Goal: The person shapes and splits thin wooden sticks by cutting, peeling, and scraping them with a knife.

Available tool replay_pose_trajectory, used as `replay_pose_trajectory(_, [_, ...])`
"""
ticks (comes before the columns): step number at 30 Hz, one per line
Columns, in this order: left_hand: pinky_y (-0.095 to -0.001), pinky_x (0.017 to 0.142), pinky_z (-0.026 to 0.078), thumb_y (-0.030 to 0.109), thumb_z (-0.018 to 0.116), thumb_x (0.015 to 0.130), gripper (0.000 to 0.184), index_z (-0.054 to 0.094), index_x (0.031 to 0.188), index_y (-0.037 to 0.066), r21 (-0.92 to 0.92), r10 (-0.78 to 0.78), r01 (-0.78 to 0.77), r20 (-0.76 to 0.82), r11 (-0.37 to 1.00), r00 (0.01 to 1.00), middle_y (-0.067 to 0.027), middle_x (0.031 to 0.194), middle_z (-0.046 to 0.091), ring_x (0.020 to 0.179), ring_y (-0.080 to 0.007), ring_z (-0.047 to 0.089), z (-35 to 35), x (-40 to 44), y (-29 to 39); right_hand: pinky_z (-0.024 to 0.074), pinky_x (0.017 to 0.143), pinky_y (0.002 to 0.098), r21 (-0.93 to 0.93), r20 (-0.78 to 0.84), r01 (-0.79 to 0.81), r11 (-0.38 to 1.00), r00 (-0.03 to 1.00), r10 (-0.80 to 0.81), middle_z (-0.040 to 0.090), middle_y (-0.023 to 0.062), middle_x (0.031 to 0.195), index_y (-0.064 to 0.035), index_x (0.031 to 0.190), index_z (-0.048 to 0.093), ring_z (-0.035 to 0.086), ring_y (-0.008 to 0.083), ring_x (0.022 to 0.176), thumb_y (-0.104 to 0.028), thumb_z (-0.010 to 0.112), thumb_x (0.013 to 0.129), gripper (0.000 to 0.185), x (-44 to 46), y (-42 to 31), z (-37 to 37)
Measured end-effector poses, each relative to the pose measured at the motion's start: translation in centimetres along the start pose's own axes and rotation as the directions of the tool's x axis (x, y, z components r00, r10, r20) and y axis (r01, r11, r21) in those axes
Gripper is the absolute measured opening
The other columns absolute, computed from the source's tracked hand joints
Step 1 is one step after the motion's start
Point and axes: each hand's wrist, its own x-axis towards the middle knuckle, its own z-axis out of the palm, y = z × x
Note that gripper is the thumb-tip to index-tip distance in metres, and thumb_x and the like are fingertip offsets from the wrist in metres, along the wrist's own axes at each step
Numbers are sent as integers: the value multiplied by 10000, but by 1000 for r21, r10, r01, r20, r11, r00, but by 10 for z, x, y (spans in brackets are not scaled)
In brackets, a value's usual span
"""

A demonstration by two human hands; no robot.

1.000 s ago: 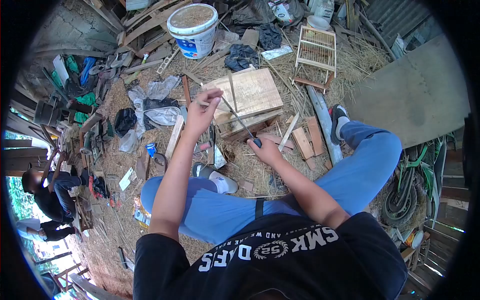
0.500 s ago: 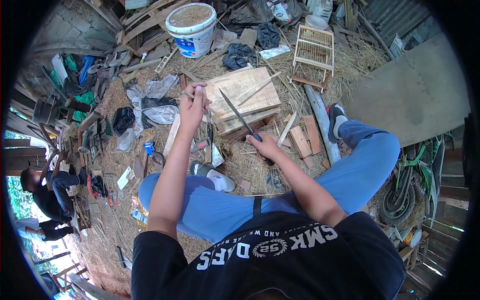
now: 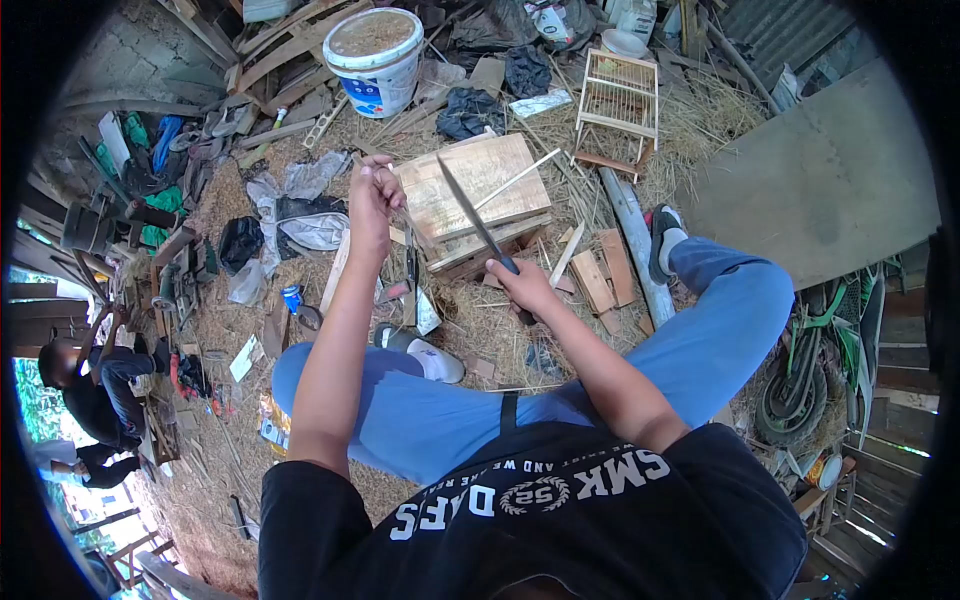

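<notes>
My right hand is wrapped round the dark handle of a long knife, its blade slanting up and left above a pale wooden block. Left of the block, my left hand is raised with its fingers curled round a thin wooden strip, which hangs down toward the block's left edge. Another thin pale strip lies slantwise across the block's top, behind the blade.
A white bucket stands behind the block, and a small slatted wooden frame to its right. Wood offcuts and a grey pole lie near my right foot. Two people are at the far left.
The knife has turned from pointing at my left hand to a steeper slant over the block. My left hand has moved left and down, away from the blade. A strip now lies across the block.
</notes>
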Motion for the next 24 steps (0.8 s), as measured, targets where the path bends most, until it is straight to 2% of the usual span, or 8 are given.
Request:
replay_pose_trajectory(1, [-319, 709, 403, 379, 360, 1125, 363, 508, 1229, 64, 0, 0, 0, -3, 1000, 1000, 8, 796, 389, 710, -135, 410, -1, -1, -1, 430, 459, 334, -2, 2, -2, 1000, 1000, 2, 565, 7, 605, -49, 832, 636, 537, 128, 479, -479, 728, 970, 460, 3, 2, 0])
replay_pose_trajectory(3, [-328, 728, 425, 345, 410, 1126, 299, 513, 1201, 75, -66, -72, 69, -48, 995, 996, 7, 806, 405, 716, -138, 424, -2, -1, -3, 419, 451, 322, -30, -113, 204, 979, 972, -206, 558, -2, 606, -60, 828, 628, 514, 116, 473, -438, 749, 964, 420, 10, 4, -1])
replay_pose_trajectory(7, [-334, 716, 453, 329, 436, 1135, 275, 535, 1169, 74, -147, -93, 77, -105, 986, 990, -5, 801, 455, 703, -140, 457, -1, -3, -14, 424, 454, 305, 6, -192, 121, 993, 974, -118, 559, -5, 609, -65, 844, 624, 528, 113, 483, -386, 774, 953, 371, 12, -3, -9])
replay_pose_trajectory(9, [-369, 771, 466, 326, 450, 1138, 265, 543, 1175, 81, -381, -174, 138, -60, 914, 983, -6, 831, 485, 744, -148, 482, -7, -3, -19, 393, 427, 293, 92, -206, 108, 990, 975, -88, 539, -24, 602, -66, 856, 619, 491, 97, 451, -300, 789, 966, 309, 11, -6, -10])
replay_pose_trajectory(12, [-390, 816, 476, 320, 433, 1144, 270, 547, 1195, 81, -527, -226, 190, -4, 828, 974, -9, 851, 499, 766, -153, 491, -15, 0, -24, 443, 452, 293, 135, -162, 100, 986, 984, -77, 592, 1, 643, -67, 910, 628, 539, 110, 480, -317, 824, 926, 318, 9, -10, -8])
replay_pose_trajectory(19, [-465, 998, 534, 338, 419, 1146, 314, 537, 1282, 80, -589, -218, 200, 42, 783, 975, -44, 953, 597, 876, -202, 606, -13, -1, -26, 407, 433, 243, 345, 17, 187, 920, 979, -205, 585, -14, 676, -83, 914, 594, 530, 81, 466, -194, 841, 923, 271, -12, -29, 8])
replay_pose_trajectory(20, [-465, 998, 534, 338, 419, 1146, 314, 537, 1282, 80, -589, -216, 197, 39, 783, 976, -44, 953, 597, 876, -202, 606, -14, -2, -25, 399, 413, 256, 356, -8, 195, 914, 979, -206, 586, -23, 688, -80, 927, 599, 520, 76, 473, -187, 897, 857, 324, -11, -26, 11])
replay_pose_trajectory(24, [-524, 1135, 483, 322, 432, 1139, 403, 501, 1427, 48, -571, -199, 222, 102, 791, 975, -104, 1140, 654, 1049, -262, 648, -8, -5, -21, 420, 441, 251, 317, -55, 214, 924, 977, -207, 593, -27, 712, -82, 926, 591, 536, 69, 512, -179, 901, 850, 334, -14, -26, 17])
